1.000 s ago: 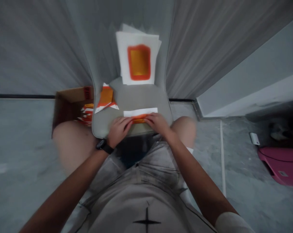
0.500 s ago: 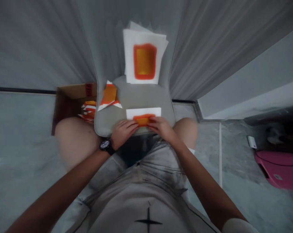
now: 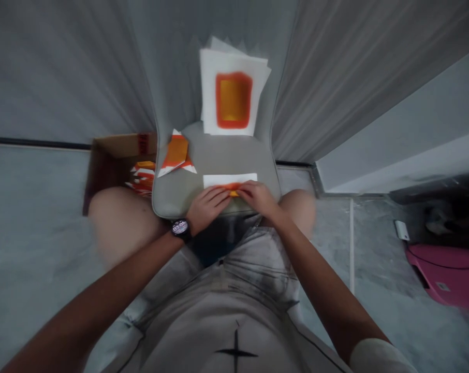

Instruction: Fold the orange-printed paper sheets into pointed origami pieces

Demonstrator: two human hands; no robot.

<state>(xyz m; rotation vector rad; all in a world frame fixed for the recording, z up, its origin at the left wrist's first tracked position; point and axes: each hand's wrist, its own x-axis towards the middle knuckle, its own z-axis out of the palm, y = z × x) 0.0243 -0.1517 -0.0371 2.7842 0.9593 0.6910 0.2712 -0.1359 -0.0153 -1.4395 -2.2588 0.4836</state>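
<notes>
A sheet of white paper [image 3: 219, 180] with an orange and gold patch lies near the front edge of the grey chair seat [image 3: 219, 155], its near part folded over. My left hand [image 3: 208, 206] is closed on the near left side of the paper, covering part of the patch. At the right side, my right hand [image 3: 258, 198] pinches the paper, its fingertips close to the left ones. Between the two hands a small strip of gold shows. A folded orange and white paper piece [image 3: 177, 151] rests at the left of the seat.
A stack of white sheets [image 3: 209, 93] with an orange and gold square leans against the chair back. Left of the chair stands a cardboard box [image 3: 120, 145] holding several folded papers [image 3: 143, 176]. A pink plastic object [image 3: 448, 274] lies on the floor at right.
My left hand has slid right, toward my right hand, and covers more of the patch. Less of the folded paper shows between my hands.
</notes>
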